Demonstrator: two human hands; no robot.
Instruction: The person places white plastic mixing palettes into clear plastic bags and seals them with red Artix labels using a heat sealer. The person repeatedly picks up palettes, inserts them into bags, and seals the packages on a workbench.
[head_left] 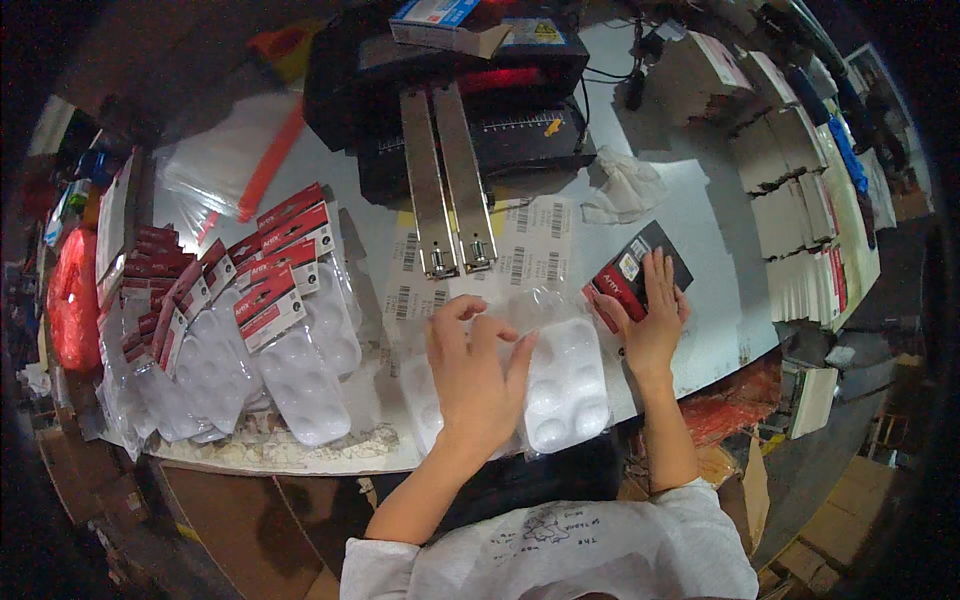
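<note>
My left hand (472, 375) hovers at or just over the white plastic paint palettes at the table's front edge, fingers loosely bent and thumb apart; I see nothing gripped in it. To its right lies one white palette (566, 388) with round wells, clear film (538, 306) at its far end. Another palette (424, 400) is partly hidden under my left hand and wrist. My right hand (652, 325) rests with fingers stretched out on a red and black header card (634, 268), possibly a stack of them.
Bagged palettes with red cards (305, 365) pile up at the left. Behind my hands stands a black machine with two metal rails (445, 180). Barcode label sheets (540, 250) lie under the rails. Clear bags (235, 160), crumpled tissue (625, 188) and card stacks (790, 215) surround the work area.
</note>
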